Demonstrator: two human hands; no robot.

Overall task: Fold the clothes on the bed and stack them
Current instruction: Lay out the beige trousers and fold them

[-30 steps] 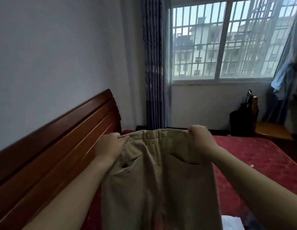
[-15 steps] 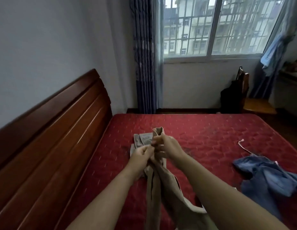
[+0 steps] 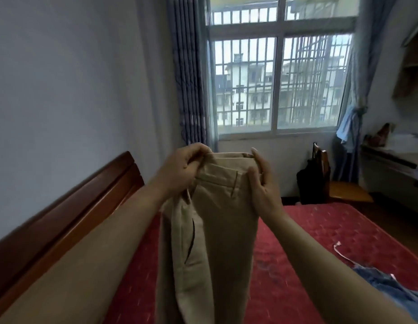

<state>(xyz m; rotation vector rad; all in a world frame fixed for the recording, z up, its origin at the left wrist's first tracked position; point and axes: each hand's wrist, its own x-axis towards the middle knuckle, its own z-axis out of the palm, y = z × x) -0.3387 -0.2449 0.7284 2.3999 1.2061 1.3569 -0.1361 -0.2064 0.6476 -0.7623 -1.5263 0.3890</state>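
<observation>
Head view: above the red quilted bed (image 3: pixel 320 230), folded beige cotton trousers (image 3: pixel 217 230) hang, legs cut off below. Left hand (image 3: pixel 180 169) and right hand (image 3: pixel 261 183) pinch the waistband. Crumpled blue denim garment (image 3: pixel 390 286) lies right, partly cropped.

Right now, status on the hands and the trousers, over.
Left hand and right hand both gripping the waistband. Beige trousers held up, halved lengthwise, over the red bed. Blue garment waits unfolded, right.
</observation>
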